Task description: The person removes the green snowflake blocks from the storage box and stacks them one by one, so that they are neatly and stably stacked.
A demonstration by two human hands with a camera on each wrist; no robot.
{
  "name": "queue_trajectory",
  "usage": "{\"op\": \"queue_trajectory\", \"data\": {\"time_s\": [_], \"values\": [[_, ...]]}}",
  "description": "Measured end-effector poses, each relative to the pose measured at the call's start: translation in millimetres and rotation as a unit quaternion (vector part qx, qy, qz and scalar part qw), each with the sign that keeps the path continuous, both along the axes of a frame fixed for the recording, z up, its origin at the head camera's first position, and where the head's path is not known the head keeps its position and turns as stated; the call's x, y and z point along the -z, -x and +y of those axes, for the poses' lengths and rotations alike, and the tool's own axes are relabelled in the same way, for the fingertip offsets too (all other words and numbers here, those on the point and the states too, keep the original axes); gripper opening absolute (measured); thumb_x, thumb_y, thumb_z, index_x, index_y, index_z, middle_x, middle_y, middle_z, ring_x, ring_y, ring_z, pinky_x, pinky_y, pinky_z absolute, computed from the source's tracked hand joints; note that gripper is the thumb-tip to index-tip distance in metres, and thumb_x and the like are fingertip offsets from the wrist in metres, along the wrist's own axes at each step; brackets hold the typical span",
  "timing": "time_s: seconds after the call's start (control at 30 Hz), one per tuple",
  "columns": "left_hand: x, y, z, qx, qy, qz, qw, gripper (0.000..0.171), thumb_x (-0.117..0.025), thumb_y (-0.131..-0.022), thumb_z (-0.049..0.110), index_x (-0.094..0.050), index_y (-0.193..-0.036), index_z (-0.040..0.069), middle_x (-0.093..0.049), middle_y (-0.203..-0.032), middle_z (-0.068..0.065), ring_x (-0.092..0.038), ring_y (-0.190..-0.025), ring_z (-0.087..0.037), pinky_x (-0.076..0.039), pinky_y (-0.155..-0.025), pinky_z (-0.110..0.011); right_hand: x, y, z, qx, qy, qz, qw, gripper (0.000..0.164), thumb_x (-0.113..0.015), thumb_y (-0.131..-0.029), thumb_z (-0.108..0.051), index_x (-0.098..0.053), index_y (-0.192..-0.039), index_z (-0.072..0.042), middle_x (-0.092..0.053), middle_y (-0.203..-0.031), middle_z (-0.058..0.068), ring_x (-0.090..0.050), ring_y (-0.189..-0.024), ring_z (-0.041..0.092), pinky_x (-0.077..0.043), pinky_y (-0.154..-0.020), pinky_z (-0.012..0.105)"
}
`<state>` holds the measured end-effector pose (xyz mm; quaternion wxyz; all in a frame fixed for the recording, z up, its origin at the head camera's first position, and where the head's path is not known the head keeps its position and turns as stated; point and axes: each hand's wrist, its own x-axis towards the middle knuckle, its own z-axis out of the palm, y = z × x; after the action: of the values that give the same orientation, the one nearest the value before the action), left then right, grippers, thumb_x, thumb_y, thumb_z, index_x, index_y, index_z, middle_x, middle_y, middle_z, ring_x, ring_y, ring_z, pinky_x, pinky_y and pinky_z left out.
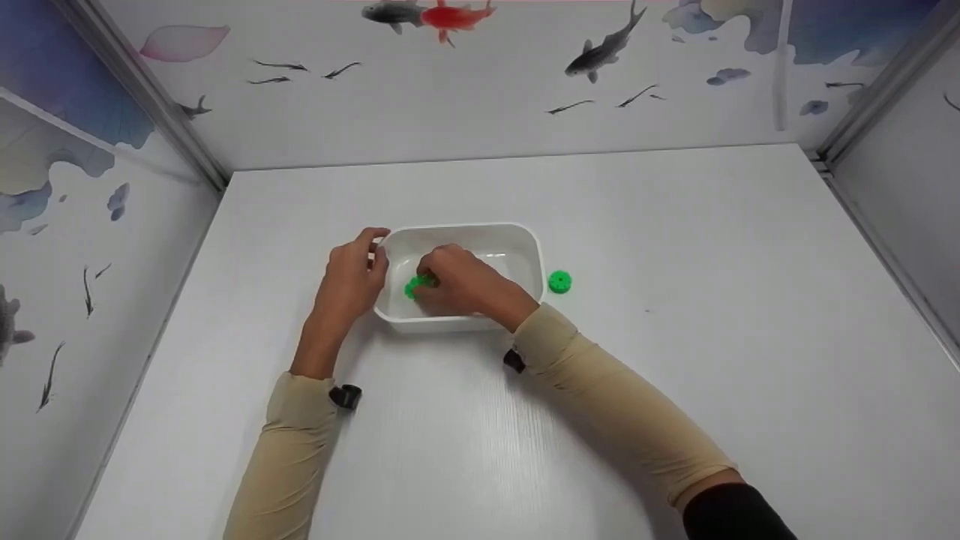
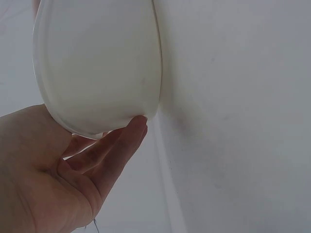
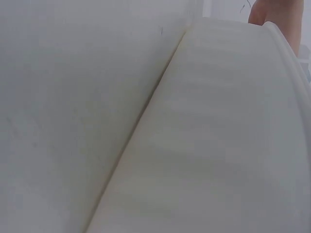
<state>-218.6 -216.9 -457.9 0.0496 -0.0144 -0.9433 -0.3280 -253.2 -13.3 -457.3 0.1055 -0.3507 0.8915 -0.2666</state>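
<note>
A white plastic tub [image 1: 457,324] sits on the table. At its left end my left hand [image 1: 350,276] holds the rim; in the left wrist view, this hand's fingers [image 2: 119,153] bend against the outer wall, its thumb hidden behind the tub. My right hand [image 1: 457,281] reaches down inside the tub, fingers curled on a small green plastic piece [image 1: 411,288] with a bumpy edge. The hand covers much of that piece. To the right of the tub lies a green round disc [image 1: 559,282] with small holes, touched by neither hand. The right wrist view shows mostly the tub's outer wall [image 3: 209,136].
The white table [image 1: 675,375] spreads round the tub. Behind it stands a white panel [image 1: 495,97] with painted fish, and another printed panel [image 1: 90,247] rises on the left. Metal posts mark the far corners.
</note>
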Motion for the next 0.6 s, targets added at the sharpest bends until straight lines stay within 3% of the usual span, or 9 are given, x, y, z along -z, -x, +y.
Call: {"op": "queue_trajectory", "data": {"time_s": [0.2,0.6], "values": [[-0.2,-0.2,0,0.002,0.002,0.003,1.0000,0.041,-0.051,-0.114,0.016,-0.056,-0.154,0.009,-0.073,-0.134,-0.019,-0.076,-0.114,-0.031,-0.066,-0.093,-0.044,-3.7,1.2,10,-0.004,0.027,-0.002,1.000,0.027,-0.077,-0.097,-0.019,-0.081,-0.119,-0.003,-0.081,-0.105,0.008,-0.069,-0.090,0.016,-0.061,-0.088,0.033],[-0.4,0.8,1,-0.010,-0.010,-0.010,0.9998,0.042,-0.051,-0.114,0.016,-0.055,-0.155,0.010,-0.072,-0.136,-0.019,-0.075,-0.116,-0.031,-0.063,-0.100,-0.046,-16.6,1.3,47,-0.008,0.099,0.031,0.995,0.026,-0.075,-0.097,-0.016,-0.078,-0.120,-0.004,-0.077,-0.109,0.008,-0.073,-0.094,0.017,-0.065,-0.087,0.031]]}}
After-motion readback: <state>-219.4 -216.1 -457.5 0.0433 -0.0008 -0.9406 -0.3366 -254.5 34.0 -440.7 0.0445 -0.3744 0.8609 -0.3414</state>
